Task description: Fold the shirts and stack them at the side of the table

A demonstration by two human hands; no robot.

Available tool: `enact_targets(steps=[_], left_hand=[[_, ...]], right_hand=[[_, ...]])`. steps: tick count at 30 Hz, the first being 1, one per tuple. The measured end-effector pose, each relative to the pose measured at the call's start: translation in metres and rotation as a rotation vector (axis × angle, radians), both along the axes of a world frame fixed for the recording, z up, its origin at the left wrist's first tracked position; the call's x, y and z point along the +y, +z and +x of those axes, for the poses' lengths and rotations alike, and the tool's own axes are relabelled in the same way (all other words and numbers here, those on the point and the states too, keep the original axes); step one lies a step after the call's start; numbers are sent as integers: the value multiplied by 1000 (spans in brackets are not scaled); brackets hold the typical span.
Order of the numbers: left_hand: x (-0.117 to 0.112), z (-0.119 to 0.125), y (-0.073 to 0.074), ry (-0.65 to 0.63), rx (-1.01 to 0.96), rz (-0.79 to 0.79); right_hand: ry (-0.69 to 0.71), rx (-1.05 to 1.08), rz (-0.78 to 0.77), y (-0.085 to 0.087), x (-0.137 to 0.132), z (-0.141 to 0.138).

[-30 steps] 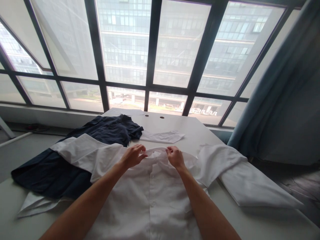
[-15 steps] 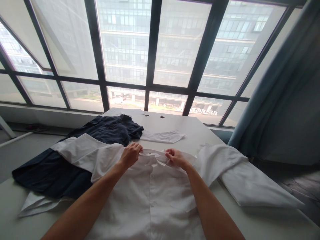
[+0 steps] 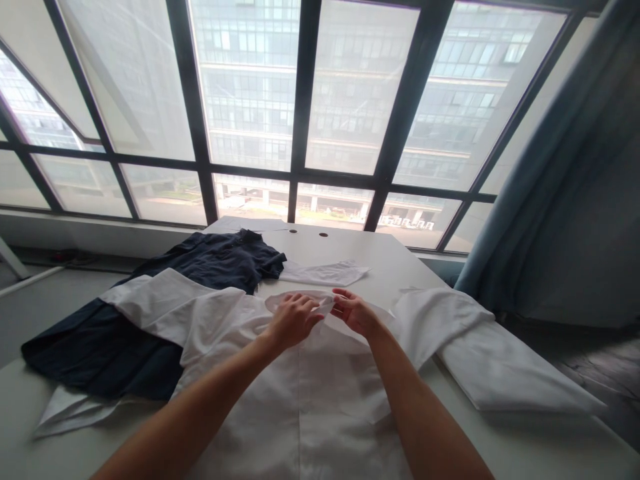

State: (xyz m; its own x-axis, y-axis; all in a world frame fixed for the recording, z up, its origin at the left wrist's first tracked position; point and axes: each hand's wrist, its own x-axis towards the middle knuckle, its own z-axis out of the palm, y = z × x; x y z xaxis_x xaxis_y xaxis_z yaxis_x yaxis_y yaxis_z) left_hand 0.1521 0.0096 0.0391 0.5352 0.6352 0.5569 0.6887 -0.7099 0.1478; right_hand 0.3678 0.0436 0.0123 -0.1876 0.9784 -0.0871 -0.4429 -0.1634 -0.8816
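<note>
A white button-front shirt lies front side up on the white table, its collar away from me and its sleeves spread to both sides. At the collar my two hands have come close together. My left hand is closed on the collar's left part, thumb and fingers pinching the cloth. Opposite it, my right hand pinches the other collar end, with some fingers slightly raised. The collar button, if any, is hidden between the fingers.
A dark navy shirt lies at the left, partly under the white left sleeve. Another white cloth piece rests beyond the collar. Windows line the far side; a blue-grey curtain hangs at the right.
My left hand has moved right along the collar, towards my right hand. The collar ends, apart before, are now brought together. The right hand's fingers have opened a little.
</note>
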Motion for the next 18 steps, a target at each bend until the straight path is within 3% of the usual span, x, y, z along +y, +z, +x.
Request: enact_targets(steps=[4, 9, 14, 18], left_hand=[[3, 19, 9, 58, 106, -150], [2, 16, 8, 104, 54, -275], [-5, 19, 4, 121, -12, -396], [-7, 24, 4, 118, -17, -355]], right_hand=[[-20, 39, 24, -1, 3, -1], [-73, 11, 133, -7, 10, 2], [-209, -133, 212, -15, 13, -7], [-334, -402, 310, -14, 12, -14]])
